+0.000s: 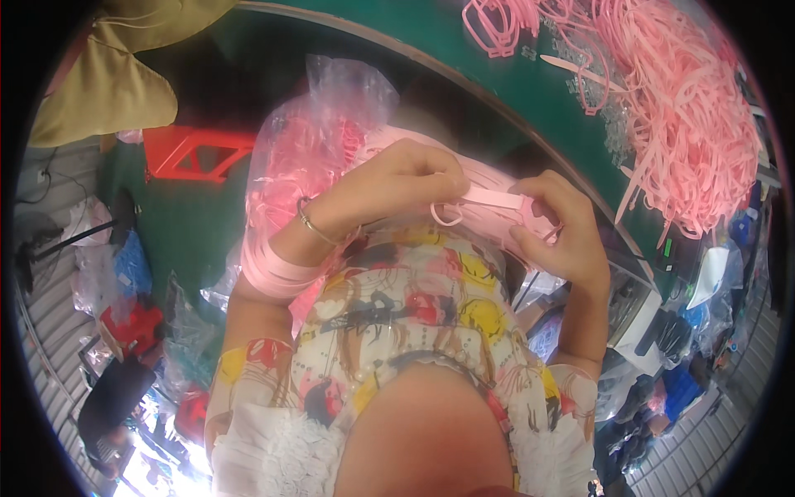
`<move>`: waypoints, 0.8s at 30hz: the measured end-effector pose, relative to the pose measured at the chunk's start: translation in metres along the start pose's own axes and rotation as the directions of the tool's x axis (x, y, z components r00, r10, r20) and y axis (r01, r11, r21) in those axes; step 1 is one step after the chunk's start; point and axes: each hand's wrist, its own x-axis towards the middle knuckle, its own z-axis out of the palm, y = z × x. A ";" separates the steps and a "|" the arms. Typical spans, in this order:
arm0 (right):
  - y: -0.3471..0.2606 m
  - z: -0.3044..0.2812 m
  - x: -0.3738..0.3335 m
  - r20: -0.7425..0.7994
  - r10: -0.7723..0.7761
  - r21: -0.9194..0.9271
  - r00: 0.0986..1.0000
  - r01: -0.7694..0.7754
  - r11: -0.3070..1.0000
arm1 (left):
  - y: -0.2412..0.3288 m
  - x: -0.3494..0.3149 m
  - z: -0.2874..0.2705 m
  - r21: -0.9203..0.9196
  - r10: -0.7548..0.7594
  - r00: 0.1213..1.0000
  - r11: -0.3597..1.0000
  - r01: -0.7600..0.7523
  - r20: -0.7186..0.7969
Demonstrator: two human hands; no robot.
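My left hand (406, 178) is closed in a pinch on one end of a flat pink strap (490, 197), held over my lap. Farther right, my right hand (567, 224) has the strap's other end between thumb and fingers. A thin pink loop (447, 215) hangs below my left fingers. Several pink bands (281, 273) circle my left forearm. Behind my hands lies a bundle of pink straps (397, 137), partly hidden by them. Next to my left wrist stands a clear plastic bag (286, 149) with pink things inside.
A large tangled heap of pink straps (687, 116) covers the right part of the green table (397, 21). Small clear pieces (617, 137) lie beside the heap. A red plastic frame (199, 153) is at the left. Plastic bags (186, 331) and other items crowd both sides.
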 end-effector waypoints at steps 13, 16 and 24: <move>0.026 0.008 -0.019 0.120 0.082 0.385 0.989 -0.122 0.915 | -0.006 0.009 0.021 0.320 0.188 0.981 0.933 -0.164 -0.045; 0.020 0.010 -0.020 0.157 0.181 0.532 0.971 -0.237 0.813 | -0.006 0.010 0.024 0.232 0.097 0.995 0.968 -0.100 0.020; 0.024 0.014 -0.022 0.127 0.099 0.534 0.987 -0.152 0.832 | -0.003 0.015 0.017 0.047 -0.065 0.960 0.997 0.054 0.271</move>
